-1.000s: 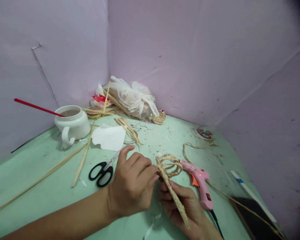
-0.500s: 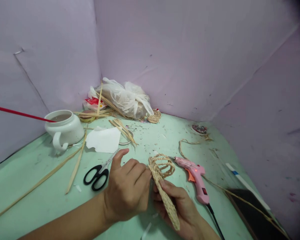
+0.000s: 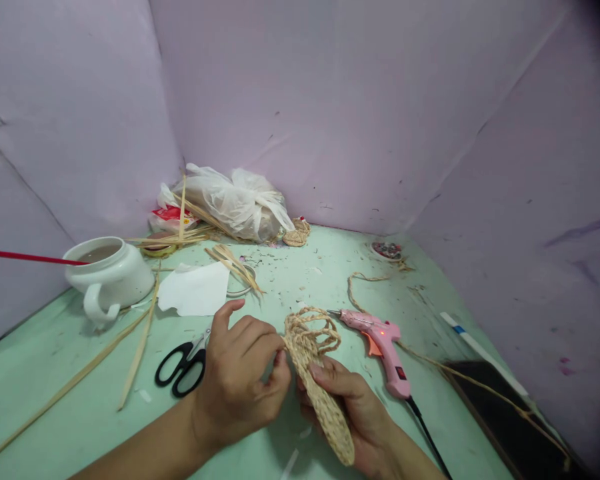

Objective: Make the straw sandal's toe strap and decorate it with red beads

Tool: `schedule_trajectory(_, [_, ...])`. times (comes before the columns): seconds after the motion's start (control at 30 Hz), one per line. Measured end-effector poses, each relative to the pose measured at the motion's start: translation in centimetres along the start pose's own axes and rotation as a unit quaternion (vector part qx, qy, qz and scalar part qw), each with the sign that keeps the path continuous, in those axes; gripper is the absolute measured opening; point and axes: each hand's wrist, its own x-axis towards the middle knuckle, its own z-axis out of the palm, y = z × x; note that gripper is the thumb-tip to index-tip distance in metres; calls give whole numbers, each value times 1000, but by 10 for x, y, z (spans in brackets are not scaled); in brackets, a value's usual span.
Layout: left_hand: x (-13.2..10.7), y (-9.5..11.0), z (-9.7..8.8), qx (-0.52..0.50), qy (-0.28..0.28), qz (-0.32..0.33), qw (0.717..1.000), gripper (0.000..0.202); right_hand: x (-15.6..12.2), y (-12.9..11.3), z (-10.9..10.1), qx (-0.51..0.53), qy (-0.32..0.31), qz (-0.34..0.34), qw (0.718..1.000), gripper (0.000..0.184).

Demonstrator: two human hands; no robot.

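Observation:
A small braided straw slipper (image 3: 325,407), with an oval sole and open looped strands at its far end, is gripped by my right hand (image 3: 350,393). The thumb presses on the sole's face and the fingers are behind it. My left hand (image 3: 245,373) is at the slipper's left edge near the loops, finger and thumb closed there in a pinch. One finger of that hand points up and away. Whatever fine strand lies within the pinch is too small to make out. Just right of the loops rests a pink glue gun (image 3: 380,340), its red light lit.
Black-handled scissors (image 3: 183,370) lie beside my left hand. Further left are a white mug (image 3: 113,273) with a red stick, a white paper piece (image 3: 195,290) and straw strips (image 3: 135,360). A plastic bag (image 3: 235,203) sits at the back. A dark flat panel (image 3: 490,407) lies right.
The view has shifted a little to the right. The slipper has turned to show more of its sole's face, and my left thumb has come into sight at its edge.

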Motion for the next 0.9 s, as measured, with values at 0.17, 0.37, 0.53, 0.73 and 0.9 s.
schedule_trajectory(0.17, [2,-4,-1,-73,-32,-83,993,11,-1,-1,1,-10,4,2,1000,20])
schedule_trajectory(0.37, [7,-18,-5,-357,-182,-357,844,10,-4,-2,5,-7,-20,-12,1000,20])
schedule_trajectory(0.53, [18,-37,-7,-533,-160,-469,685,23,-3,-6,0,11,-21,0,1000,20])
schedule_trajectory(0.73, [25,-39,-15,-356,-86,-427,827,15,-2,-9,-6,44,17,-8,999,23])
schedule_trajectory(0.9, [19,-11,-15,-264,-176,-330,889,14,-1,-5,-1,22,26,-32,999,21])
